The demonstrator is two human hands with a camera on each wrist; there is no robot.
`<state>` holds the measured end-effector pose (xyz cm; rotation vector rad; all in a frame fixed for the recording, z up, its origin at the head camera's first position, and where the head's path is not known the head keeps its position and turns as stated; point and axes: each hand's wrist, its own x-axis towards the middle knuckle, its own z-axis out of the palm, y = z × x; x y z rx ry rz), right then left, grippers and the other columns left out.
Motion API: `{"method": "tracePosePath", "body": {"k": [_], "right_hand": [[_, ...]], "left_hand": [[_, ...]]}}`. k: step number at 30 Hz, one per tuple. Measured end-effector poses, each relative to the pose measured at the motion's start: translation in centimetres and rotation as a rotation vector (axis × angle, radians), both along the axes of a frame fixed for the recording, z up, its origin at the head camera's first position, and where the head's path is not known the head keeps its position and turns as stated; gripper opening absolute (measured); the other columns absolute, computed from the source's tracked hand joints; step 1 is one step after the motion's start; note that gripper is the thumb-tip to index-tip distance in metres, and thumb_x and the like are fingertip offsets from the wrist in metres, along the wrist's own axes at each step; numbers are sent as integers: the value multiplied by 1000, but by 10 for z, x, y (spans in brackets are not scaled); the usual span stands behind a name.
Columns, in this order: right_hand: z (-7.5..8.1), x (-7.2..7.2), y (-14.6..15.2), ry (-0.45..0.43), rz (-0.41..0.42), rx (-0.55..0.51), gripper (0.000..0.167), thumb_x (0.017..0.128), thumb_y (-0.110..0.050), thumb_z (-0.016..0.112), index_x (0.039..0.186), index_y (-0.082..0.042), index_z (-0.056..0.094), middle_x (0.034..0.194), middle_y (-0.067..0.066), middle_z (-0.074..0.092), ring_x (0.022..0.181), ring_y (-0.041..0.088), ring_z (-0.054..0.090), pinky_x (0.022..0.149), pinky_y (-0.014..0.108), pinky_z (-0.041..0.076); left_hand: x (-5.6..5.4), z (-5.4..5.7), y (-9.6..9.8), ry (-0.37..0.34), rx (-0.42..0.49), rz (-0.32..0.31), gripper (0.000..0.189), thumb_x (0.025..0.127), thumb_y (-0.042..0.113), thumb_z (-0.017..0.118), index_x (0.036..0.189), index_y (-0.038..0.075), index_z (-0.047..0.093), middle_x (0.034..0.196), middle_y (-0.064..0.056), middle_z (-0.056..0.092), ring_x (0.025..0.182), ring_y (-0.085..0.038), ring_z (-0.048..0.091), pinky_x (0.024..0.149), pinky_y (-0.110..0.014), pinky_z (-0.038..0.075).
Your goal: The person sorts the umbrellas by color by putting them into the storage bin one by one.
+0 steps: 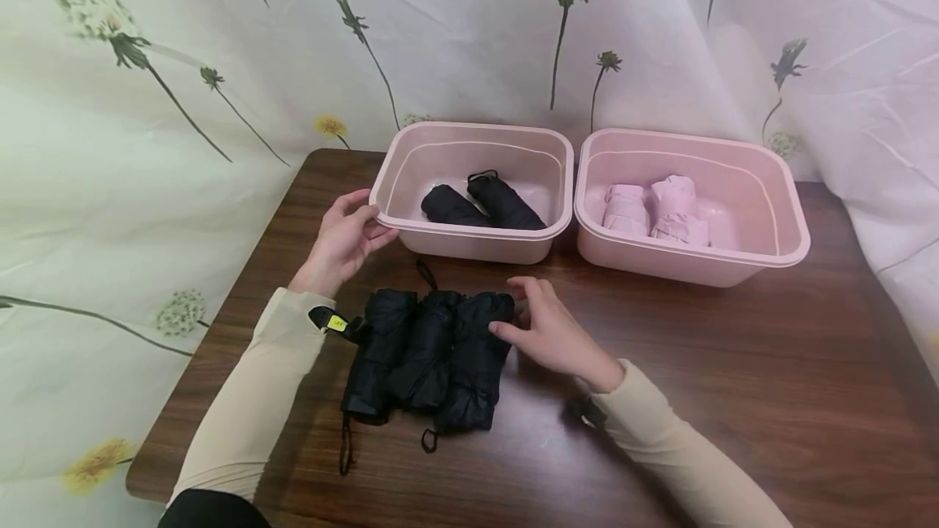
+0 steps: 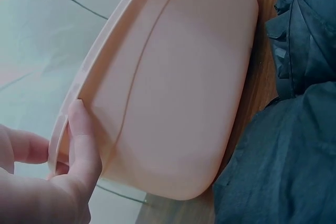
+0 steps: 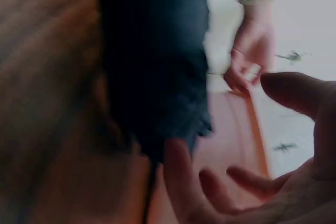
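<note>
My left hand (image 1: 343, 236) grips the left corner of the left pink plastic bin (image 1: 477, 244), thumb and fingers on either side of its rim in the left wrist view. Three folded black umbrellas lie side by side on the table in front of this bin, some with cord loops showing. At the rightmost umbrella (image 1: 475, 365), my right hand (image 1: 552, 328) is spread, its thumb over the umbrella's right edge and its fingers near the far end. That umbrella (image 3: 155, 61) appears blurred in the right wrist view, the fingers apart around its end.
Two more black umbrellas (image 1: 506, 202) lie inside the left bin. Beside it stands a second pink bin (image 1: 689, 266) holding two wrapped pink bundles (image 1: 675, 210). The wooden table (image 1: 734, 365) meets a flowered cloth (image 1: 469, 39) behind.
</note>
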<state>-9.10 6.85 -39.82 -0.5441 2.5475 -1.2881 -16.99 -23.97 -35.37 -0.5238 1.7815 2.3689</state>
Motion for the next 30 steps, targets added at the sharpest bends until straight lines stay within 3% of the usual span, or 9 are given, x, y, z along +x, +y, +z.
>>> {"method": "tracePosePath", "body": {"k": [3,7,12,19,30], "right_hand": [[-9,3,-10,-39,-25,67,74,86,-35,71,143,-5,35,126,21,40,105,31,56,92,42,48],[-16,4,-20,-5,-40,131,84,85,-42,71,147,-4,29,134,23,33,119,39,51,103,47,44],[-20,6,-31,36,-19,205,88,83,-50,70,148,-8,29,140,22,31,122,40,47,96,49,48],[-21,6,-38,15,29,303,86,85,-58,64,148,-11,31,141,20,34,118,38,47,84,49,53],[-18,7,-43,13,41,372,99,79,-67,65,147,-3,31,139,25,36,119,39,45,92,47,51]], "left_hand": [[0,0,0,1,-5,6,52,100,7,45,147,13,22,135,-17,40,78,-15,70,73,-28,60],[0,-1,1,-1,-23,12,49,100,8,46,144,15,25,140,-18,37,79,-15,70,73,-28,60],[-1,-1,0,0,-41,4,53,101,9,46,148,14,21,144,-19,34,80,-14,70,74,-29,60],[-1,0,1,3,-18,9,54,100,7,46,147,13,21,142,-18,35,78,-15,70,73,-29,60],[0,2,1,2,0,7,49,100,6,46,143,14,25,142,-18,34,77,-15,70,72,-28,60]]}}
